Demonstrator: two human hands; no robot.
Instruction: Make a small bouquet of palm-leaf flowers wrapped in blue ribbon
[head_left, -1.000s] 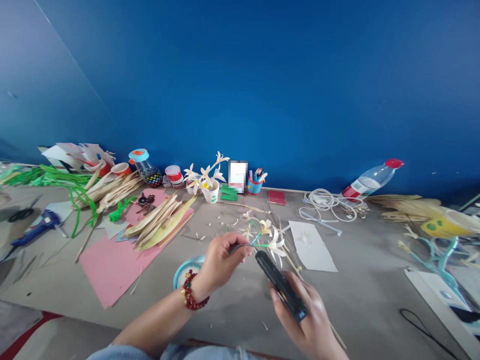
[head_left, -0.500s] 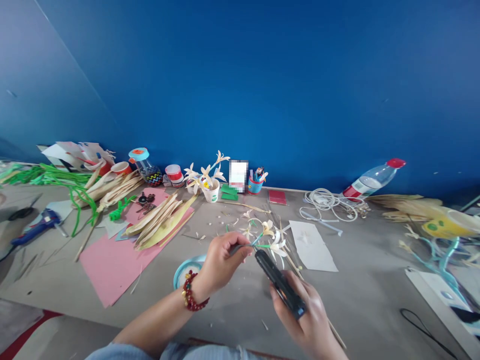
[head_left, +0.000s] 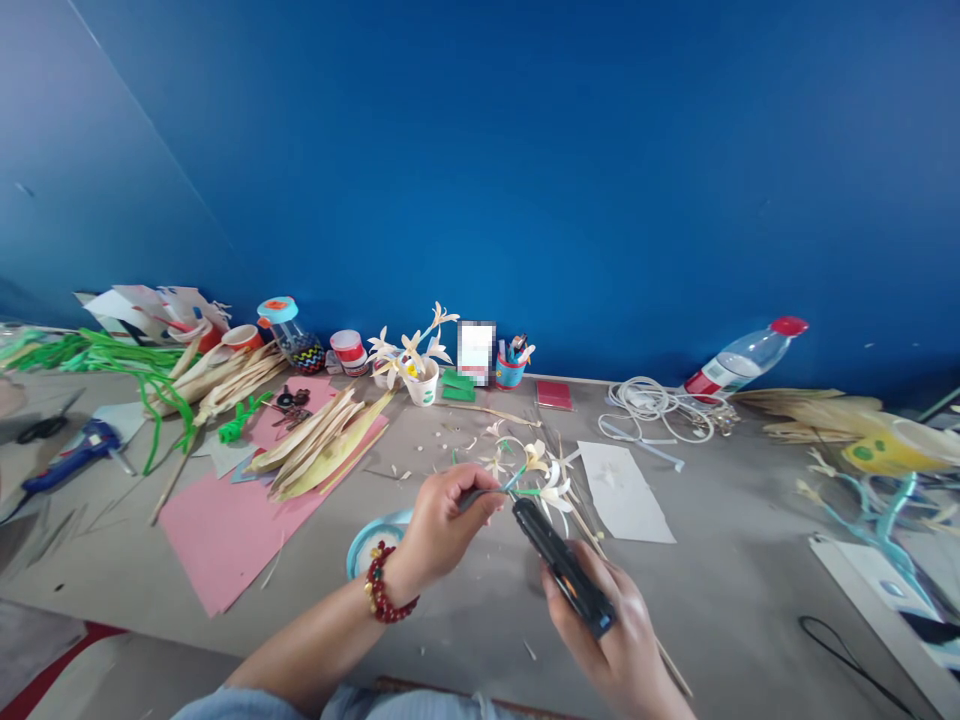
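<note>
Steady the stems (head_left: 514, 482) near their joined ends with your left hand (head_left: 442, 520); its thumb and fingers are pinching them there, just below the centre of the frame. A light, firm pinch suits such thin pieces: squeeze too hard and they could bend or roll. Rest that wrist, with its red beaded bracelet (head_left: 384, 592), if you want less shake at the tip.

Your right hand (head_left: 615, 625) has its fingers wrapped around the black tool (head_left: 561, 562), which slants up and left so that its narrow tip is close to the pinch. Whether the tip touches the stems, you cannot tell from here. Guide it from the wrist in small moves and mind your left fingertips; if it is a glue gun, as its shape suggests, the tip may be hot. Angle its body so it doesn't brush the petals.

The stems look slim and smooth, one blue, one bright green, spreading apart to the right of your pinch. The blue one seems to lead up to a cream flower (head_left: 535, 457) with a yellowish middle, the green one towards a white flower (head_left: 556, 491) with long, curling petals. Other pale petals lie behind on the grey table (head_left: 727, 540), so the exact outline is hard to tell.
</note>
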